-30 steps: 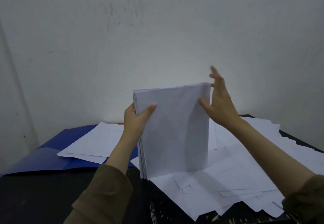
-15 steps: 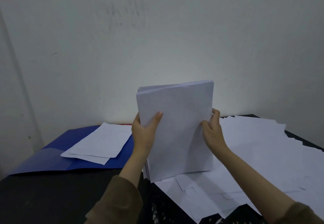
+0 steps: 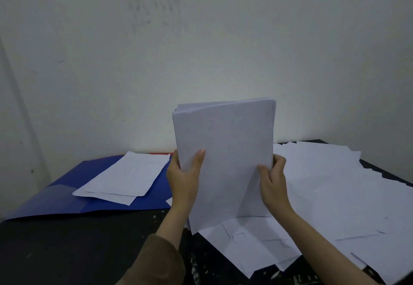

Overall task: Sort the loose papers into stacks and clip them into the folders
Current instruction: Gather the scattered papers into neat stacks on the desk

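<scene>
The black table [image 3: 67, 251] in front of me stands against a pale wall [image 3: 201, 50]. On its left part lies an open blue folder [image 3: 67, 200], flat, with a small pile of white sheets [image 3: 125, 177] resting on top of it; a thin red edge [image 3: 161, 153] shows behind that folder at the wall. The right part of the table is covered by loose papers [image 3: 335, 195], spread flat and overlapping in an uneven layer (several torn or cut scraps lie at its near edge). The stack of papers [image 3: 225, 162] is held upright between the folder and the loose layer, its long axis vertical, its broad face turned toward me and its bottom edge down on the loose sheets; it hides the wall base and part of the table behind it. The top edges of the stack fan slightly apart at the left corner. My left hand [image 3: 183, 177] grips the left edge of the stack, thumb across the front face. My right hand [image 3: 272, 182] grips the right edge, fingers curled round it, thumb pressing the front
</scene>
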